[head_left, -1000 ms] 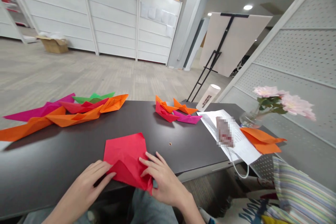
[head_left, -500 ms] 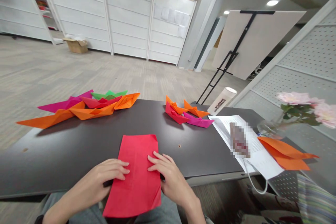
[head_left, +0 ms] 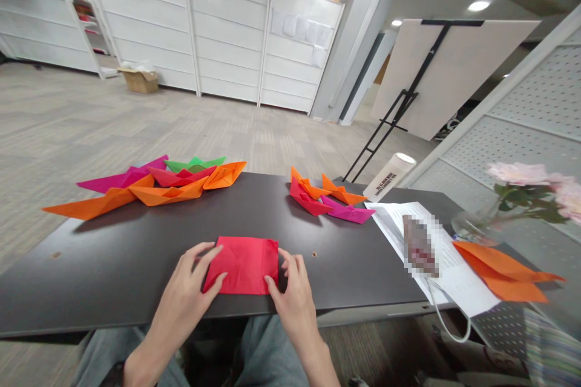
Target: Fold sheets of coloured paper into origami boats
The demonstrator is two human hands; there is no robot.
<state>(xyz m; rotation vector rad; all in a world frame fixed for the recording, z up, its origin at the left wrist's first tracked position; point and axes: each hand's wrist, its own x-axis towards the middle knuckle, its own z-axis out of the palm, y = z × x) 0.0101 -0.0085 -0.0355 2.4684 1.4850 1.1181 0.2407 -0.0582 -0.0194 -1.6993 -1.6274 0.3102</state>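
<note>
A sheet of red paper (head_left: pixel 242 266), folded over into a smaller rectangle, lies near the front edge of the dark table. My left hand (head_left: pixel 195 281) grips its left side, thumb at the near corner and fingers at the far one. At the right edge my right hand (head_left: pixel 290 284) has its thumb on top, with the fingers curled around the far corner. A crease runs from front to back near the right end of the paper.
Folded paper boats (head_left: pixel 167 193) in several colours stand at the back left, more boats (head_left: pixel 311 196) at the back centre. To the right are printed sheets (head_left: pixel 472 290), an orange folded paper (head_left: pixel 503 272), a white cylinder (head_left: pixel 390 176) and a flower vase (head_left: pixel 474 227).
The red paper's near part, which hung over the table edge, is now folded up away from me, roughly halving the sheet. Both hands have shifted to its two sides.
</note>
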